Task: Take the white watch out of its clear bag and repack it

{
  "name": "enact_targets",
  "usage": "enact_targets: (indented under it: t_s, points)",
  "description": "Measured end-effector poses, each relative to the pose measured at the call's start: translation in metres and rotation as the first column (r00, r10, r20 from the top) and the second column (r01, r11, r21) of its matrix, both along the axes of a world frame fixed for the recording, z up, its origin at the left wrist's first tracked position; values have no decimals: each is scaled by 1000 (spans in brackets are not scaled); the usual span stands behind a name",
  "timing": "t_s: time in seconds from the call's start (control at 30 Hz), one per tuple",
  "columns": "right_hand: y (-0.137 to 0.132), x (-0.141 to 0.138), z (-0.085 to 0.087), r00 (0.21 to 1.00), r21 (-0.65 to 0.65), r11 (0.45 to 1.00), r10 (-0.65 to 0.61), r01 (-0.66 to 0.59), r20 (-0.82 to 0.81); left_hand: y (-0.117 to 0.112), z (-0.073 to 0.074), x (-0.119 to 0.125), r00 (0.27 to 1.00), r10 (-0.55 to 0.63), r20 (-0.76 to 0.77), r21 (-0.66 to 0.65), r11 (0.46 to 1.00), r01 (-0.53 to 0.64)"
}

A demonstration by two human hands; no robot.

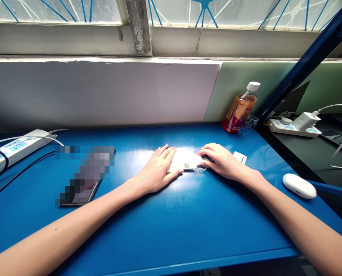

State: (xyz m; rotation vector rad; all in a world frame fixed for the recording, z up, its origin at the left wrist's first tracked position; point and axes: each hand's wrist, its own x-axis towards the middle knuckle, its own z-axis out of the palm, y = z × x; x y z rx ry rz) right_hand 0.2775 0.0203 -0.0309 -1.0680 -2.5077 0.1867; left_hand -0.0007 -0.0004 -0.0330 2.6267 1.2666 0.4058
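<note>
A small white packet with a printed square code lies on the blue desk between my hands. Its left end is under my left hand, whose fingers stretch flat across it with the thumb along its near edge. Over the right end, my right hand has its fingers curled and closed. Something dark shows between that thumb and index finger, too hidden to name. A small clear loop sticks out beside the thumb. Just behind the right wrist is a white card-like piece, partly covered.
A phone, partly pixelated, lies left on the desk. Power strips sit at both sides. A drink bottle stands at the back right beside a clear plastic cup-like piece. A white earbud case is near the right edge.
</note>
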Motion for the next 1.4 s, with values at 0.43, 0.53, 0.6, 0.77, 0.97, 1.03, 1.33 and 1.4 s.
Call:
enact_targets:
  t_s: [0.43,0.53,0.6,0.77,0.97,1.03,1.33,1.4]
  points:
    - [2,18,15,997,-80,997,10,-17,-82,0,1,0,999,9,31,-18,1000,-8]
    - [-5,7,11,995,-78,997,-3,-5,-104,0,0,0,999,6,33,-19,1000,-6]
    - [-7,1,8,993,-110,994,1,-13,-116,1,-1,0,1000,5,25,-18,1000,-5]
    - [-6,-2,2,988,-167,985,6,-32,-154,1,-2,0,999,6,32,-12,1000,-6]
    - [-4,5,10,994,-117,992,26,-39,-109,1,-2,0,1000,16,22,10,1000,-16]
    - [-2,10,14,998,-122,992,15,-23,-67,1,-2,0,1000,15,12,12,1000,-15]
    - [-4,12,13,998,-134,991,17,-25,-64,0,1,1,1000,0,2,8,1000,0]
    - [-4,7,6,996,-109,993,25,-34,-85,0,0,0,1000,1,4,9,1000,-1]
